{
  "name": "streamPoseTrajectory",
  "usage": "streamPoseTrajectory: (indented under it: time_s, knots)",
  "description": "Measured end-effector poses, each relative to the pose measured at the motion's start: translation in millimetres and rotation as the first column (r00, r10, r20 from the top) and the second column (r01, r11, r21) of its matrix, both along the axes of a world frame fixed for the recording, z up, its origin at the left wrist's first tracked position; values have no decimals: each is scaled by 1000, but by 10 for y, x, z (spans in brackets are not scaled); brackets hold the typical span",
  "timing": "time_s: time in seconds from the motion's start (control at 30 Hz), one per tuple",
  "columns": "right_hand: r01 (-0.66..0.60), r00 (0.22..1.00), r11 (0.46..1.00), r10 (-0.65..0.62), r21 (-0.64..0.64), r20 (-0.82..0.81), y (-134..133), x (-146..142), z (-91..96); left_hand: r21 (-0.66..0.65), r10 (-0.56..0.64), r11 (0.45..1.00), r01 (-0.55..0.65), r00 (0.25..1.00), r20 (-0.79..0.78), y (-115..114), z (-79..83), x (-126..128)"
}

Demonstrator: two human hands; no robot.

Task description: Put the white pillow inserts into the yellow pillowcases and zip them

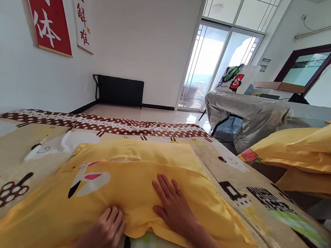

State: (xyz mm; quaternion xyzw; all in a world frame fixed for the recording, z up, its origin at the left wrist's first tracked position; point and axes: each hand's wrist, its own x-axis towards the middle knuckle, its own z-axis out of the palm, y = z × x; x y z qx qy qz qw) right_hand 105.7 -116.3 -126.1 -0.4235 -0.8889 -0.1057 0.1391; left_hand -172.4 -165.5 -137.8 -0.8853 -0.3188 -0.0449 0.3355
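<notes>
A yellow pillowcase (134, 192) with a cartoon print lies flat on a patterned blanket (15, 154) covering the bed. A pillow fills it, with a bit showing at the opening near the middle. My right hand (174, 206) lies flat on the pillowcase, fingers stretched out and spread. My left hand (107, 229) rests at the near edge of the pillowcase with its fingers curled down onto the fabric; whether it grips the fabric I cannot make out.
More yellow pillows (308, 154) are stacked at the right. Beyond the bed stands a table under a silver cover (245, 109) with a cardboard box (279, 86) on it. A black low rack (120, 91) stands against the far wall beside glass doors (214, 66).
</notes>
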Motion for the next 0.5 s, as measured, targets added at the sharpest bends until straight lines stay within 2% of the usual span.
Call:
streamPoseTrajectory:
  time_s: [0.07, 0.13, 0.27, 0.33, 0.4, 0.5]
  knots:
    - [-13, 1000, 1000, 13, -17, 2, -52, 33, 6, -48, -28, 998, 28, 1000, -1, 4, 3, 2]
    - [-30, 1000, 999, 30, -42, 1, -90, 73, 47, -88, -17, 996, 18, 1000, 15, 10, 82, -24]
    - [-72, 997, 994, 72, -84, -4, -107, 185, 248, -112, -22, 993, 34, 994, 107, -52, 433, -124]
    - [-41, 999, 999, 39, -34, -37, -67, 257, 355, -106, -46, 992, 63, 987, 154, -120, 552, -166]
    - [65, 993, 997, -59, 51, -102, 7, 338, 414, -142, -71, 985, 96, 983, 170, -179, 516, -191]
    - [185, 971, 980, -170, 74, -166, 158, 467, 417, -306, -68, 944, 127, 979, 194, -193, 183, -216]
